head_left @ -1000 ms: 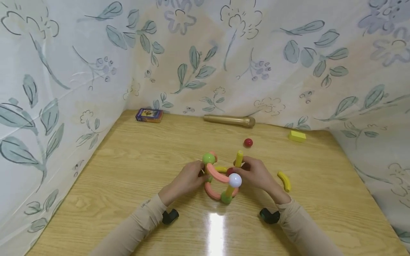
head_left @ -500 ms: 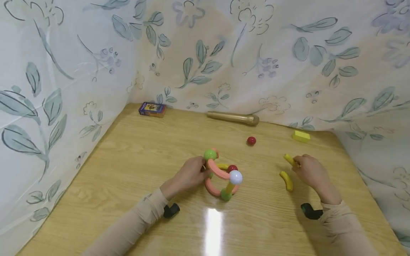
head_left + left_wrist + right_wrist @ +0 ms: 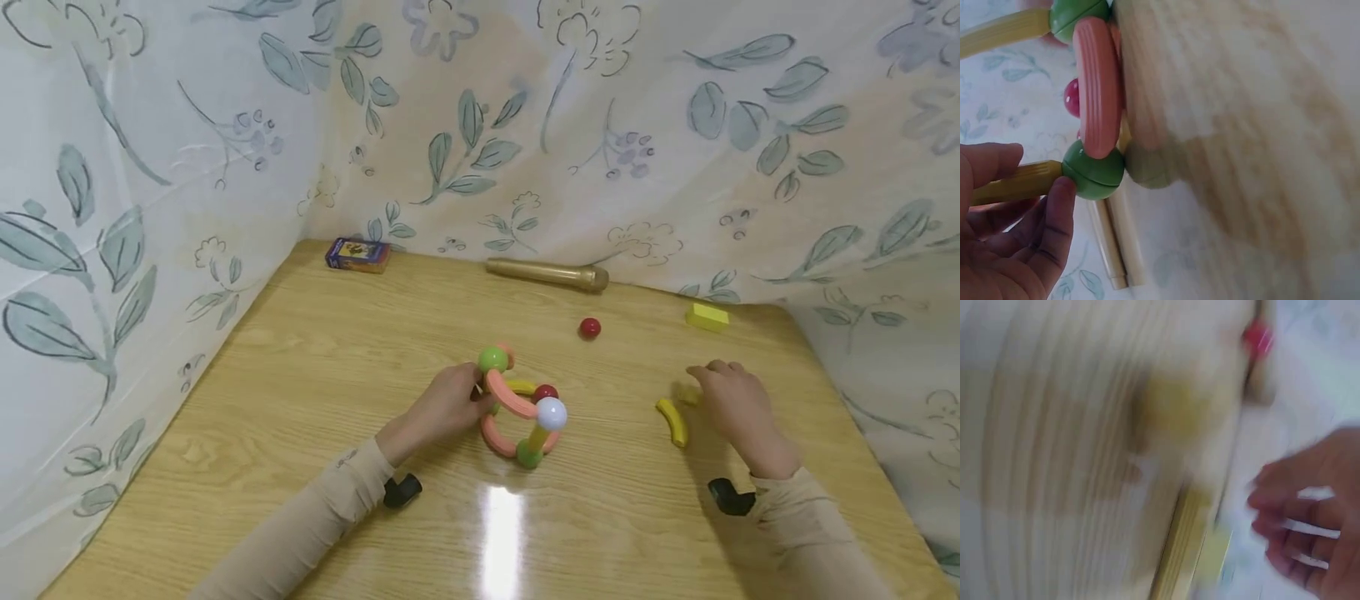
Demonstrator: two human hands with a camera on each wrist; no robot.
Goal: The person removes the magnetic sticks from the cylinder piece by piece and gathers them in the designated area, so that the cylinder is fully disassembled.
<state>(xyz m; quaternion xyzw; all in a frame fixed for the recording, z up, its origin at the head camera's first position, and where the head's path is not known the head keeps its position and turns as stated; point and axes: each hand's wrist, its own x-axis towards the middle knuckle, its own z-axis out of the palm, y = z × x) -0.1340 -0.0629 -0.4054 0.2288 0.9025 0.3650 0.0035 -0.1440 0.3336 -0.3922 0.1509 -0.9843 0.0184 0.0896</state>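
Lowest in the head view, a black device [image 3: 402, 490] showed beside each sleeve, over the wooden desk [image 3: 592, 542]. Just above, at the centre, a ball-and-rod structure [image 3: 538, 439] stood on the desk, where a salmon curved rod [image 3: 512, 397] joined a green ball [image 3: 492, 359] to a white ball [image 3: 551, 414], with a red ball [image 3: 546, 392] set lower behind. At its left side the left hand [image 3: 446, 402] pinched an upright yellow rod [image 3: 1030, 177] between thumb and fingers. Right of centre lay a curved yellow piece [image 3: 671, 422], and past it the right hand [image 3: 738, 408] held nothing, its fingers loosely bent. Near that hand was a blurred yellow rod [image 3: 687, 394]; whether it was at rest could not be told. The step in hand seemed to be steadying the part-built structure while the loose pieces were handled; the next move probably called for the right hand to choose a piece and bring it back, with the left keeping its hold. Farther up the picture lay a loose red ball [image 3: 590, 327], a yellow block [image 3: 708, 317], a gold microphone [image 3: 547, 274] and, at upper left, a small box [image 3: 358, 255], before a floral cloth [image 3: 480, 75].
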